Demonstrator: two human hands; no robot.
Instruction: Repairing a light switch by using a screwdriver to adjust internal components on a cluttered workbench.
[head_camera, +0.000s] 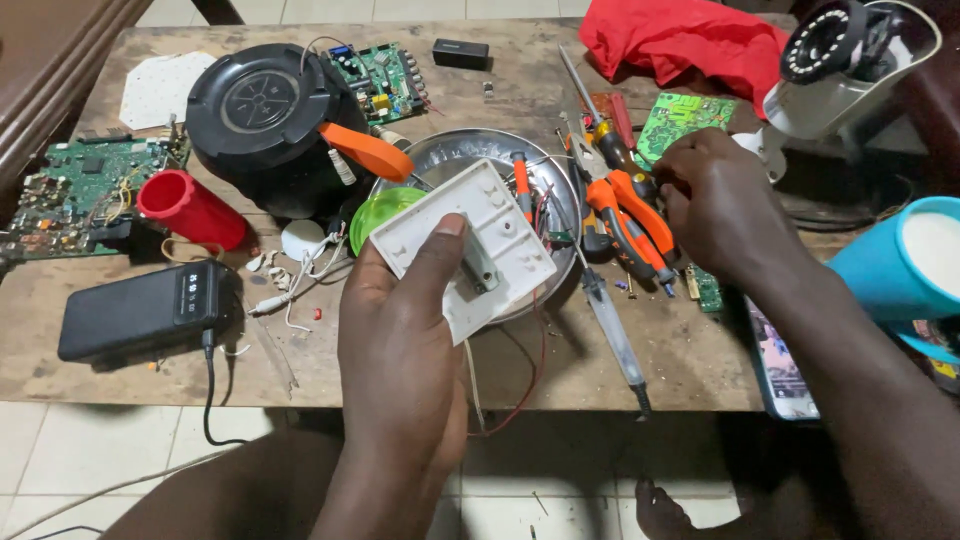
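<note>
My left hand (400, 330) holds a white square plastic plate (470, 235) over the front of the table, back side up, with my thumb pressed on its ribbed surface. My right hand (715, 205) reaches over the right part of the table with its fingers curled at the orange-handled pliers (630, 205); whether it grips them or only touches them is unclear. A round metal tray (455, 150) lies under the plate and holds small tools and wires.
A black round speaker (262, 120), red cylinder (190, 208), black power bank (140, 312), green circuit boards (80, 190), green lid (385, 208), soldering iron (612, 325), red cloth (690, 40), white security camera (840, 70), blue speaker (905, 265) and a phone (780, 365) crowd the wooden table (90, 375).
</note>
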